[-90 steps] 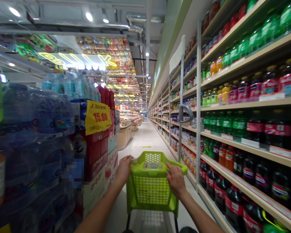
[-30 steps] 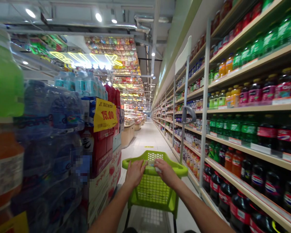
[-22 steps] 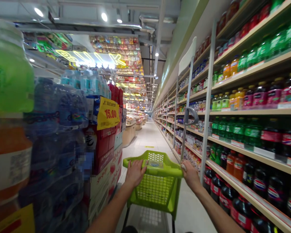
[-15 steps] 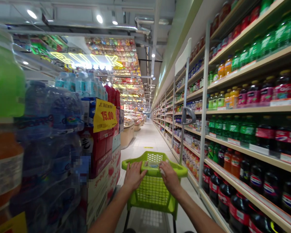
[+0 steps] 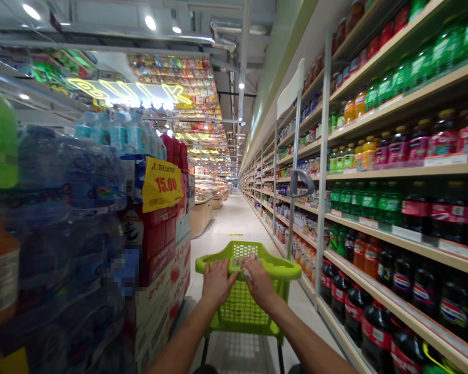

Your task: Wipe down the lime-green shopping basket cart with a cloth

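A lime-green shopping cart (image 5: pixel 253 311) with a mesh basket stands in front of me in a supermarket aisle. My left hand (image 5: pixel 217 280) is closed over the left part of the cart's handle bar (image 5: pixel 286 270). My right hand (image 5: pixel 259 280) rests on the middle of the bar, right beside the left hand. Its fingers press a small white cloth (image 5: pixel 245 271) against the bar. Both forearms reach in from the bottom edge.
Shelves of soft-drink bottles (image 5: pixel 393 208) run along the right, close to the cart. Shrink-wrapped water packs (image 5: pixel 81 208) and red cartons with a yellow price sign (image 5: pixel 161 184) are stacked on the left. The tiled aisle (image 5: pixel 234 223) runs ahead. A metal post (image 5: pixel 292 208) stands at the shelf.
My right hand slid from the right end of the handle bar to its middle, carrying the white cloth along. The left hand kept its grip. The view swayed slightly.
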The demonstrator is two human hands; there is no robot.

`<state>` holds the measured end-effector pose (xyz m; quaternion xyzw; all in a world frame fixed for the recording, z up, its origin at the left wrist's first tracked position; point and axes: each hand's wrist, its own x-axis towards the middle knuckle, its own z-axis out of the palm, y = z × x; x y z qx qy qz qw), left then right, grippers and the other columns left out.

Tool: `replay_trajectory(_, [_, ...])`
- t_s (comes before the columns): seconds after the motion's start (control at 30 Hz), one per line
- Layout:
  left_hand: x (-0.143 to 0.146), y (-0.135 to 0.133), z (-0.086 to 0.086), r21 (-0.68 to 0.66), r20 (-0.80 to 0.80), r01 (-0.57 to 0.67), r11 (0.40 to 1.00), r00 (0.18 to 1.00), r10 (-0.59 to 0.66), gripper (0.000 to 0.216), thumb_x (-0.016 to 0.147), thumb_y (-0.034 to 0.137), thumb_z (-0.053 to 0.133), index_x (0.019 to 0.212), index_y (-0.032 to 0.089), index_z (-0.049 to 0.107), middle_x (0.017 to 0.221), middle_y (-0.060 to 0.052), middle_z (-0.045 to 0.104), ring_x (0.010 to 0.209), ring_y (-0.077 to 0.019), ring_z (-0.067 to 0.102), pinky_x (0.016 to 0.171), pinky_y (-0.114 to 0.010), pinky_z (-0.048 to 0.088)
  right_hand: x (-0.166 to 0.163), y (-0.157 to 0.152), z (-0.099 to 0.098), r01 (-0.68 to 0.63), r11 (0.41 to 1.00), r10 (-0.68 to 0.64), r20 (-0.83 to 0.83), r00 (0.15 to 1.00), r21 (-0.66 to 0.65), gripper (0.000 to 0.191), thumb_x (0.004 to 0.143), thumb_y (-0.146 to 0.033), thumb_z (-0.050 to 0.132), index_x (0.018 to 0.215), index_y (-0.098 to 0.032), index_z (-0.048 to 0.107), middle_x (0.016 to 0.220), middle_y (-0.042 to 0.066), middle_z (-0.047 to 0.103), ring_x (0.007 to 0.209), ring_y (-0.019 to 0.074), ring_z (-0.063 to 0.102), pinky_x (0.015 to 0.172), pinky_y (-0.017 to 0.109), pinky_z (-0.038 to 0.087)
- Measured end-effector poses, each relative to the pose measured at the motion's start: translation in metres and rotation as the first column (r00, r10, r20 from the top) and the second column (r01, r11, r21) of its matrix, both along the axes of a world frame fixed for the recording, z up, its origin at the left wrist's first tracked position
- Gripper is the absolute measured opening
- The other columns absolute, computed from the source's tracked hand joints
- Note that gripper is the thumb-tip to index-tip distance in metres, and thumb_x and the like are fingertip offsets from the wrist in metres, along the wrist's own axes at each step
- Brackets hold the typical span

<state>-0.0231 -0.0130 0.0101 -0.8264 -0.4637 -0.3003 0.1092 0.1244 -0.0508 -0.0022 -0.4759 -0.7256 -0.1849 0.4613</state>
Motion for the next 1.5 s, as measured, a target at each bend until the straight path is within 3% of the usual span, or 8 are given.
replay_trajectory(0.3, [-0.001,-0.001,-0.001,-0.006,-0.001,0.007,1.0,1.0,-0.007,0.043,0.085,0.041,0.037,0.119,0.018,0.047,0.115,-0.009,0.056,0.111,-0.024,0.045,0.101,-0.046,0.021,0.122,-0.021,-0.006,0.4,0.91,-0.414,-0.233,0.88,-0.106,0.022,0.076,-0.017,0.04,0.085,-0.016,0.06,0.094,0.011,0.063,0.093,0.0221,0.057,0.085,0.04,0.043])
replay_trajectory(0.57, [0.001,0.001,-0.001,-0.002,-0.039,-0.008,1.0,0.999,0.008,0.043,0.085,0.041,0.037,0.119,0.017,0.046,0.116,-0.009,0.056,0.111,-0.024,0.045,0.101,-0.046,0.022,0.017,-0.004,-0.003,0.051,0.999,-0.051,-0.11,0.993,-0.003,0.025,0.08,-0.019,0.04,0.096,-0.019,0.059,0.108,0.008,0.06,0.106,0.019,0.051,0.094,0.038,0.038])
replay_trajectory(0.63, [-0.004,0.003,-0.001,0.0,-0.046,-0.002,1.0,0.999,0.002,0.044,0.085,0.041,0.037,0.12,0.017,0.045,0.116,-0.009,0.056,0.111,-0.0239,0.045,0.101,-0.046,0.022,0.025,-0.007,-0.003,0.04,0.999,-0.041,-0.04,0.998,-0.015,0.024,0.078,-0.018,0.042,0.096,-0.019,0.059,0.111,0.008,0.059,0.108,0.0195,0.049,0.095,0.039,0.036])
replay_trajectory(0.83, [-0.007,0.003,-0.004,0.014,-0.032,-0.009,1.0,0.999,0.009,0.045,0.085,0.042,0.037,0.12,0.015,0.046,0.114,-0.009,0.056,0.11,-0.0241,0.045,0.101,-0.046,0.022,0.088,-0.025,-0.004,0.409,0.903,-0.423,-0.1,0.9,-0.134,0.023,0.079,-0.025,0.043,0.089,-0.018,0.062,0.102,0.01,0.062,0.101,0.0243,0.053,0.088,0.042,0.037])
replay_trajectory(1.0, [0.004,-0.003,-0.003,0.002,-0.02,-0.023,1.0,1.0,0.023,0.045,0.085,0.042,0.036,0.119,0.016,0.046,0.113,-0.009,0.057,0.11,-0.025,0.045,0.101,-0.047,0.021,0.068,-0.019,0.005,0.339,0.921,-0.35,-0.023,0.937,-0.19,0.042,0.076,-0.036,0.052,0.115,-0.022,0.051,0.109,0.008,0.059,0.098,0.0228,0.055,0.085,0.039,0.039])
replay_trajectory(1.3, [0.002,0.001,-0.004,0.045,-0.032,-0.011,0.999,0.999,0.012,0.043,0.085,0.041,0.034,0.118,0.017,0.047,0.111,-0.009,0.057,0.108,-0.0251,0.047,0.1,-0.047,0.023,0.012,-0.013,0.0,0.066,0.996,-0.062,-0.058,0.996,0.063,0.02,0.082,-0.018,0.042,0.089,-0.021,0.061,0.11,0.007,0.059,0.107,0.0189,0.05,0.092,0.04,0.039])
replay_trajectory(1.4, [0.001,0.001,-0.003,0.035,-0.029,-0.009,0.999,1.0,0.01,0.044,0.085,0.042,0.034,0.118,0.016,0.048,0.111,-0.01,0.058,0.107,-0.0253,0.047,0.099,-0.047,0.023,0.032,-0.019,-0.005,0.047,0.997,-0.048,0.012,0.999,0.064,0.022,0.082,-0.017,0.041,0.087,-0.022,0.061,0.111,0.006,0.059,0.108,0.0184,0.05,0.094,0.041,0.038])
replay_trajectory(1.5, [0.003,0.0,-0.003,0.018,-0.02,-0.009,1.0,1.0,0.009,0.044,0.085,0.042,0.034,0.118,0.016,0.047,0.111,-0.009,0.058,0.107,-0.0249,0.047,0.099,-0.046,0.023,0.084,-0.028,-0.011,0.257,0.966,-0.251,-0.123,0.96,0.039,0.022,0.081,-0.019,0.04,0.084,-0.02,0.061,0.102,0.008,0.063,0.103,0.0209,0.053,0.091,0.044,0.04])
